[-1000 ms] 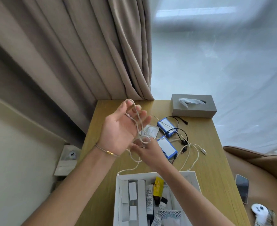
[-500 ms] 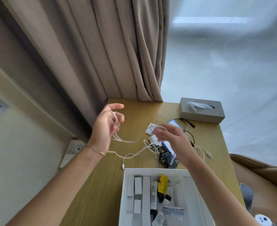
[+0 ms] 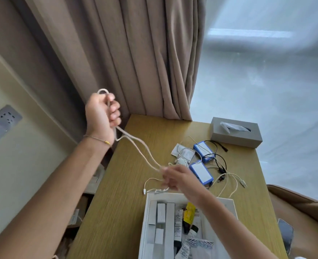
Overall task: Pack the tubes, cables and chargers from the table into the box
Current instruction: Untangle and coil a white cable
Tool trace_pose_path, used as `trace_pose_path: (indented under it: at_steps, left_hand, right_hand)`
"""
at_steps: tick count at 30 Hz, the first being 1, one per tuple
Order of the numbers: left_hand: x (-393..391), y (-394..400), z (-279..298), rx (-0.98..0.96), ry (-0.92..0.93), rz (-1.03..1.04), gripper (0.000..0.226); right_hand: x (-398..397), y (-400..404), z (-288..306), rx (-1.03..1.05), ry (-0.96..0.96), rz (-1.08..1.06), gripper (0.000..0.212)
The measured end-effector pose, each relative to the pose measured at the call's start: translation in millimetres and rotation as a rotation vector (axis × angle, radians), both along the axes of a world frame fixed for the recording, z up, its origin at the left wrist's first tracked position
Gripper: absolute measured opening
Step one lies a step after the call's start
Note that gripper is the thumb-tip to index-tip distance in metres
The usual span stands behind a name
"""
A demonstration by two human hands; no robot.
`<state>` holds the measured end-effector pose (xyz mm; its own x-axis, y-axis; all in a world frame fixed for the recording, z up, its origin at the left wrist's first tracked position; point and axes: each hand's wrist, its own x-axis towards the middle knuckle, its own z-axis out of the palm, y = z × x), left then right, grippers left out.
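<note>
A white cable [image 3: 135, 144] stretches in doubled strands between my hands. My left hand [image 3: 103, 113] is raised over the table's left edge, fisted around one loop of it. My right hand [image 3: 176, 176] pinches the strands lower down, just beyond the white box [image 3: 145, 227]. The cable's plug end dangles by the box's far left corner. Inside the box lie several tubes and grey cartons. Two blue chargers [image 3: 201, 172] with black leads and another white cable [image 3: 229, 184] rest on the table past my right hand.
A grey tissue box [image 3: 236, 135] stands at the far right of the wooden table [image 3: 120, 193]. Small white packets [image 3: 184, 152] lie mid-table. Beige curtains hang behind. A phone [image 3: 285, 234] lies on a brown seat at right. A wall socket panel [image 3: 1, 122] is at left.
My left hand has closed into a fist and lifted up and left, pulling the cable taut. My right hand has dropped toward the box, gripping the strands.
</note>
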<state>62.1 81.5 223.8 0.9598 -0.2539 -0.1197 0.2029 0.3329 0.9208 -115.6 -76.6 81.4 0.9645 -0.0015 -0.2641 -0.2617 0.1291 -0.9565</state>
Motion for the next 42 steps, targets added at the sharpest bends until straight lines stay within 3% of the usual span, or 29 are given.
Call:
trace_pose_path:
  at_steps: [4, 6, 9, 14, 16, 19, 22, 25, 28, 31, 32, 34, 35, 39, 42]
  left_hand:
    - [17.9, 25.5, -46.1, 0.626, -0.209, 0.259, 0.038]
    - [-2.5, 23.9, -67.2, 0.768, -0.252, 0.146, 0.050]
    - [-50.2, 6.1, -83.0, 0.829, -0.356, -0.198, 0.072]
    - [-98.3, -30.9, -82.5, 0.477, -0.524, -0.642, 0.084]
    - [-98.7, -36.6, -85.2, 0.445, -0.547, -0.678, 0.079]
    - [-94.0, -42.3, -89.8, 0.468, -0.531, -0.656, 0.047]
    - [-90.1, -44.0, -92.5, 0.414, -0.476, -0.671, 0.040]
    - [-92.9, -37.1, -91.8, 0.432, -0.339, -0.628, 0.009]
    - [-90.2, -24.4, -87.6, 0.455, -0.390, -0.451, 0.050]
    - [-80.3, -15.4, -68.2, 0.324, -0.374, -0.315, 0.061]
    - [-76.7, -14.0, -60.4, 0.245, -0.308, -0.298, 0.061]
    - [-67.6, -8.2, -44.2, 0.044, -0.167, -0.299, 0.057]
    - [-62.1, -2.0, -34.9, -0.017, -0.127, -0.278, 0.056]
    - [-34.7, 36.8, -10.6, -0.046, -0.126, -0.122, 0.055]
    - [-21.2, 60.9, -14.9, -0.007, -0.098, -0.018, 0.056]
  right_hand:
    - [-6.5, -47.1, 4.5, 0.089, -0.003, -0.352, 0.047]
    - [-3.4, -51.3, 17.1, 0.051, -0.080, -0.380, 0.045]
    - [8.8, -31.1, 39.8, -0.089, -0.185, -0.287, 0.039]
    - [24.1, -1.1, 71.7, -0.149, -0.349, -0.239, 0.033]
    - [26.1, -3.1, 80.2, -0.152, -0.392, -0.250, 0.031]
    - [28.3, -1.0, 85.0, -0.201, -0.401, -0.224, 0.025]
    - [26.6, 0.0, 83.7, -0.215, -0.416, -0.203, 0.023]
    - [24.6, -11.3, 76.6, -0.271, -0.466, -0.298, 0.006]
    - [27.6, -25.4, 52.6, -0.182, -0.393, -0.368, 0.021]
    - [27.7, -19.6, 22.3, -0.180, -0.180, 0.017, 0.053]
    - [28.0, -12.6, 9.8, -0.246, -0.124, 0.162, 0.051]
    - [29.0, -0.4, -12.9, -0.392, -0.060, 0.280, 0.026]
    - [30.0, 3.0, -21.4, -0.427, -0.038, 0.260, 0.013]
    - [35.3, -13.8, -36.8, -0.311, 0.055, -0.025, 0.040]
    - [40.9, -34.3, -31.8, -0.382, 0.053, -0.029, 0.038]
